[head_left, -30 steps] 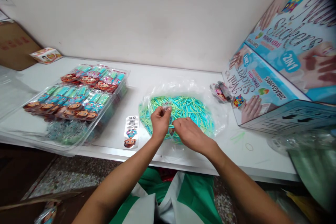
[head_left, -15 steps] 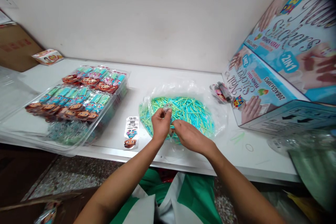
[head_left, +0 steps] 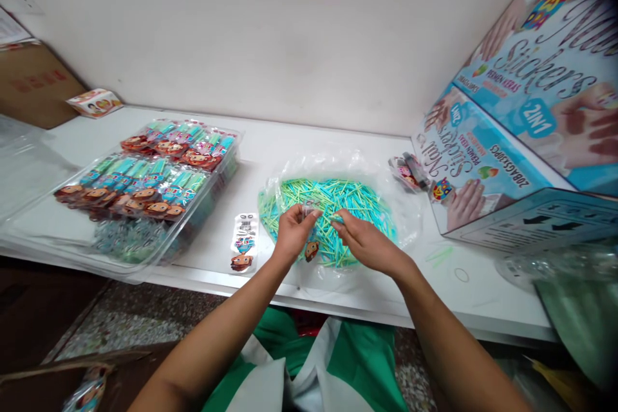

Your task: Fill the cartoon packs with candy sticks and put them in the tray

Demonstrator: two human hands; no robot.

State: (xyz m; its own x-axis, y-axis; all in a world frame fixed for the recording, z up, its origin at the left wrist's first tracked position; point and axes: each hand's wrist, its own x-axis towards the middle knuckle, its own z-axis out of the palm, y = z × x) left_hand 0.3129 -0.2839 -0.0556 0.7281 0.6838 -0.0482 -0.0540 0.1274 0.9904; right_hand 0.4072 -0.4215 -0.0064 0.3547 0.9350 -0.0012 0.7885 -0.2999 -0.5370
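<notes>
My left hand pinches the top of a small clear packet with a cartoon head at its lower end. My right hand is just to the right of it, fingers pinched on a turquoise stick. Both hands hover over a heap of green and turquoise sticks lying on a clear plastic bag on the white table. A finished packet with a cartoon face lies flat on the table left of my left hand.
A clear tray at the left holds rows of filled packets. Large "Nail Stickers" boxes stand at the right, with small packets beside them. A small carton and a brown box sit far left.
My right hand has drawn away to the right from the packet and pinches a stick. The packet's cartoon head now shows below my left hand.
</notes>
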